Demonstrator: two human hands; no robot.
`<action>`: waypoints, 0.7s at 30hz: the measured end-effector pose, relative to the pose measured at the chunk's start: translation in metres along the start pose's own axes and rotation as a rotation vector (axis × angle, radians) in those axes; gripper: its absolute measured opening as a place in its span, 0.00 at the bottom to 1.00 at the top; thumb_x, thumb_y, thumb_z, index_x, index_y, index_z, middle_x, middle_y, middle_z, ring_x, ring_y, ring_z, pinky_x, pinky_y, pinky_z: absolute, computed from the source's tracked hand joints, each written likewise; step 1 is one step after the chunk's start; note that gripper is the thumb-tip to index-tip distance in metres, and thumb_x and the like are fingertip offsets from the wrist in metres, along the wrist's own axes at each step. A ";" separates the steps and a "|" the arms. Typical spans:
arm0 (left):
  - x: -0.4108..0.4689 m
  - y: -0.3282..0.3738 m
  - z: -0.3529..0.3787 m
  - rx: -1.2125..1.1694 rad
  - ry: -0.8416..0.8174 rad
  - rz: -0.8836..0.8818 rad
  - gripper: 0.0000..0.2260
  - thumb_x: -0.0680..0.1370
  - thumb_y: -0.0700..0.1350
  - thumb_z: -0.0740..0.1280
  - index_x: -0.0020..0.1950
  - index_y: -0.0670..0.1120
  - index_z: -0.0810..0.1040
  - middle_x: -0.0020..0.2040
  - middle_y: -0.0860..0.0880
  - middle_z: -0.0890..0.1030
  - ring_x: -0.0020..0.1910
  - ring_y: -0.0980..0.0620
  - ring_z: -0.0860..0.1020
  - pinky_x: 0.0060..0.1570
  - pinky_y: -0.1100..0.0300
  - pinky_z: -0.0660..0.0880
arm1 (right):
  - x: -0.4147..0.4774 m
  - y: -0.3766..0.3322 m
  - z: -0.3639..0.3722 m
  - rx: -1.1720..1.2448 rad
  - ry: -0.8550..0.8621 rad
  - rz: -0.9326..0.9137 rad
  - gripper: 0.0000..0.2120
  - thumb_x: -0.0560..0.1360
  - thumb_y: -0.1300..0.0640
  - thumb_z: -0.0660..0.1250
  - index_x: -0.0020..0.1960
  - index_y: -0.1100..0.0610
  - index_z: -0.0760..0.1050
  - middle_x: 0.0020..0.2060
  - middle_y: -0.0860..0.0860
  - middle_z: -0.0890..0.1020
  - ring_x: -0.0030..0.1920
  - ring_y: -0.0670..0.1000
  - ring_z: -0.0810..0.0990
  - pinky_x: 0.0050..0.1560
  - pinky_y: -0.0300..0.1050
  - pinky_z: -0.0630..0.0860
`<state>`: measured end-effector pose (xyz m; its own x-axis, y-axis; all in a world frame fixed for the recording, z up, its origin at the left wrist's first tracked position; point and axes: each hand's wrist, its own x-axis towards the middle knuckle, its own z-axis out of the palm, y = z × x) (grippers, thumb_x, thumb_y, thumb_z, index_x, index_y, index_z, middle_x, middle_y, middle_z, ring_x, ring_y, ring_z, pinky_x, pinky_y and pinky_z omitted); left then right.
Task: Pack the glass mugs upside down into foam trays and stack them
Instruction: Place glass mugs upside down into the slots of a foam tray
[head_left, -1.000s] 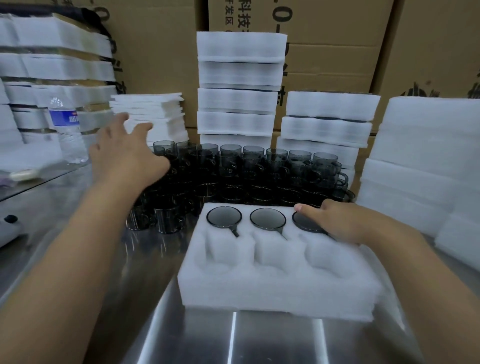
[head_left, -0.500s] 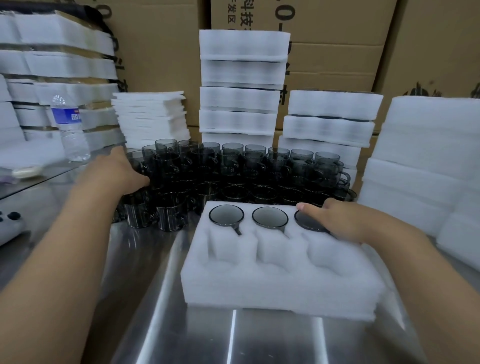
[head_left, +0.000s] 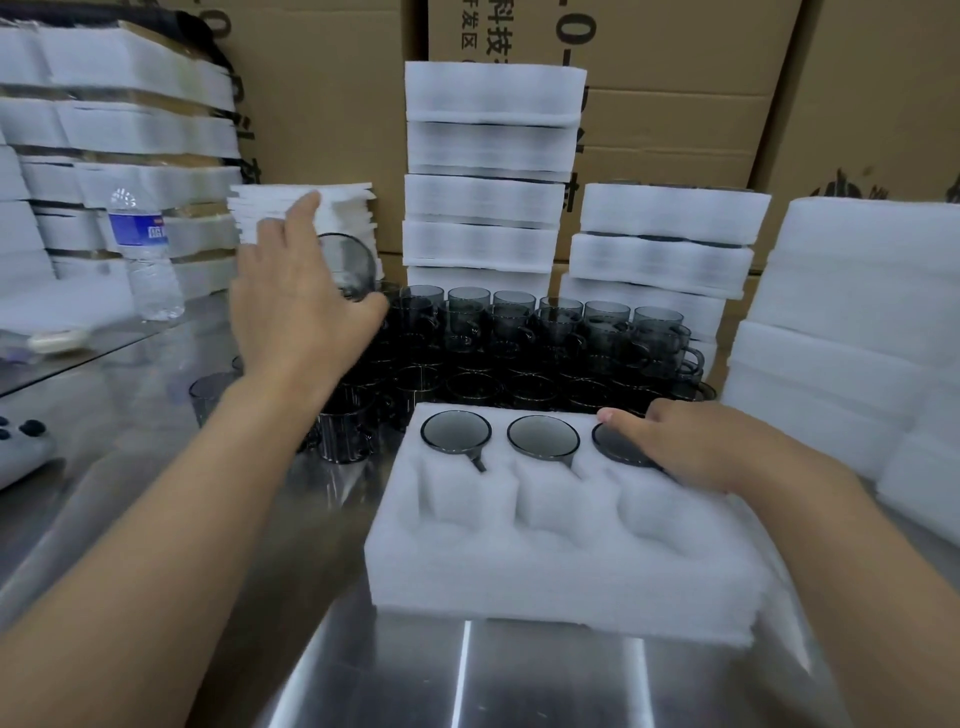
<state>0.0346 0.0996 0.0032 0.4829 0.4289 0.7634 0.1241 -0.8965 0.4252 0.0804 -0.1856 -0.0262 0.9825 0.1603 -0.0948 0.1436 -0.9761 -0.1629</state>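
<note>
The left hand (head_left: 306, 306) grips a smoky glass mug (head_left: 347, 265) between thumb and fingers, index finger pointing up, in the air above the ten o'clock corner of the loose mugs (head_left: 519, 343) crowded on the steel table (head_left: 467, 675). The right hand (head_left: 691, 447) lies palm-down on the third inverted mug (head_left: 615, 449) at the tray's one o'clock pocket, thumb along its far rim; whether its fingers curl round the glass I cannot tell. That foam tray (head_left: 561, 571) holds two more upturned mugs (head_left: 455, 432) in its twelve o'clock row, while the three pockets along six o'clock are empty. The likeliest trouble is the lifted mug slipping, since smooth glass is held by a light pinch and must be flipped on the way; dropped here, it would strike the packed glasses below. The left forearm also passes just beside a dark mug (head_left: 337, 431) at the tray's nine o'clock, which a careless sweep could knock over. If the handle misses its slot, forcing it could tear the foam. Should the right hand lift, the light tray may skate on the steel. The tall foam stack (head_left: 488, 182) at twelve o'clock looks uneven and could topple if bumped.
</note>
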 end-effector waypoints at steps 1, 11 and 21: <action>-0.006 0.009 0.003 -0.063 -0.013 0.019 0.39 0.67 0.50 0.73 0.74 0.49 0.59 0.63 0.44 0.72 0.61 0.41 0.69 0.57 0.45 0.69 | -0.004 -0.002 -0.002 -0.040 0.022 0.012 0.27 0.76 0.29 0.46 0.42 0.52 0.65 0.35 0.49 0.70 0.41 0.53 0.72 0.41 0.46 0.67; -0.061 0.054 0.028 -0.423 -0.312 0.347 0.37 0.67 0.51 0.73 0.73 0.52 0.63 0.61 0.53 0.74 0.59 0.53 0.69 0.58 0.63 0.64 | -0.022 -0.036 -0.018 0.925 0.313 -0.189 0.26 0.73 0.29 0.54 0.48 0.50 0.77 0.44 0.48 0.82 0.40 0.49 0.83 0.45 0.53 0.81; -0.070 0.055 0.033 -0.472 -0.363 0.571 0.36 0.66 0.49 0.70 0.73 0.48 0.65 0.59 0.52 0.75 0.54 0.52 0.68 0.58 0.66 0.63 | -0.013 -0.043 0.005 1.290 0.022 -0.332 0.16 0.73 0.42 0.67 0.54 0.52 0.77 0.52 0.51 0.80 0.38 0.50 0.84 0.34 0.41 0.77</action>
<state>0.0365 0.0165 -0.0424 0.6213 -0.2137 0.7539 -0.5639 -0.7900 0.2407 0.0612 -0.1446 -0.0225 0.9264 0.3480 0.1438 0.1726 -0.0531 -0.9836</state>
